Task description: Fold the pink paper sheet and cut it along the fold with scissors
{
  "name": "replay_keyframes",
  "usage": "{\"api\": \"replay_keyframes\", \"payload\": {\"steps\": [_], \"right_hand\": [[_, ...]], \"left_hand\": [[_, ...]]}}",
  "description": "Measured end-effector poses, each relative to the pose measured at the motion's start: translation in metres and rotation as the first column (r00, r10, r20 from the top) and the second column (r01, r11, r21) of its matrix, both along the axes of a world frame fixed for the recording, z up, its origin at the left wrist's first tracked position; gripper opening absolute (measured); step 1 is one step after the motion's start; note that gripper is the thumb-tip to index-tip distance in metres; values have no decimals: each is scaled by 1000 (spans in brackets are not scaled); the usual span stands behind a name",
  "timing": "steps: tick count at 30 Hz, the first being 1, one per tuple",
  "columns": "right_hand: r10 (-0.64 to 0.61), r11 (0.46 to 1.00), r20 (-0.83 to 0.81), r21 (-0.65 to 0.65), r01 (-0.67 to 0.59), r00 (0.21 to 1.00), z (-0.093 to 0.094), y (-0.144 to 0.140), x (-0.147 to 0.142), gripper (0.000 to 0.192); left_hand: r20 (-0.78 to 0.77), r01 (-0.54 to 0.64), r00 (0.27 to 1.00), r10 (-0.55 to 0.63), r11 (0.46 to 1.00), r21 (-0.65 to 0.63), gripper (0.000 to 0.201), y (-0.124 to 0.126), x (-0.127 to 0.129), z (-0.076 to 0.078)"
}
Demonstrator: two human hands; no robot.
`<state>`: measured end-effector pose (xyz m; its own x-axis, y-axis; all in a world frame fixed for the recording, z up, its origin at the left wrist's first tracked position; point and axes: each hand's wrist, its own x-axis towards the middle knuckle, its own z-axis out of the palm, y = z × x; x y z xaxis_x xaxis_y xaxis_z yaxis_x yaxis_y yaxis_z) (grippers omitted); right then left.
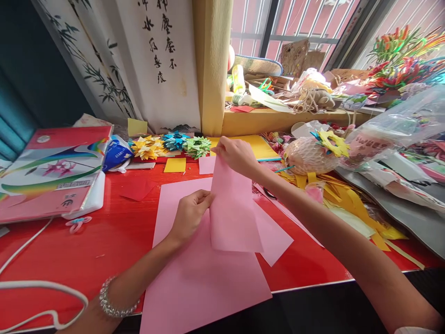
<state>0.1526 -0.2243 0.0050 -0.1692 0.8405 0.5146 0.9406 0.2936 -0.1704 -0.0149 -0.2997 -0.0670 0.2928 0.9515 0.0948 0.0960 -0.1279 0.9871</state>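
A folded sheet of pink paper (232, 213) is held up between my two hands, above a larger pink sheet (194, 287) lying flat. My left hand (191, 213) pinches its left edge about halfway up, thumb and fingertips together. At the top corner my right hand (236, 155) grips the paper, fingers closed. Another pink piece (274, 236) sticks out to the right, partly hidden behind the raised paper. Folded-paper ornaments in yellow (149, 147), blue (174, 140) and green (197, 147) sit beyond my hands.
The red table (114, 246) carries a packet of paper (52, 171) at left, a white cable (31, 246) and yellow squares (174, 165). Yellow strips (351, 204) and a net-covered round object (309, 155) crowd the right. Craft clutter fills the windowsill (278, 119).
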Motion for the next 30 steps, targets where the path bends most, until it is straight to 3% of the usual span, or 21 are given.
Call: {"api": "replay_keyframes", "payload": {"steps": [10,18,21,27,28,30], "right_hand": [[-9,999,141,43,3,990,11,8,1,34],[-148,983,148,129,129,978,29,24,29,32],[-206,962,142,212,173,968,47,29,37,29],[-360,867,9,373,331,933,117,13,47,40],[-346,860,4,402,315,938,122,2,43,38],[-258,886,151,431,172,954,116,-26,29,34]], "left_hand": [[14,-2,1000,3,1000,-29,32,2,0,3],[-58,78,995,-81,996,-45,30,3,2,0],[-75,99,992,-104,993,-69,27,5,3,-4],[9,208,977,-212,953,-218,32,0,5,-6],[41,220,976,-216,951,-217,33,0,5,-3],[140,223,971,-194,946,-234,40,2,5,2]]}}
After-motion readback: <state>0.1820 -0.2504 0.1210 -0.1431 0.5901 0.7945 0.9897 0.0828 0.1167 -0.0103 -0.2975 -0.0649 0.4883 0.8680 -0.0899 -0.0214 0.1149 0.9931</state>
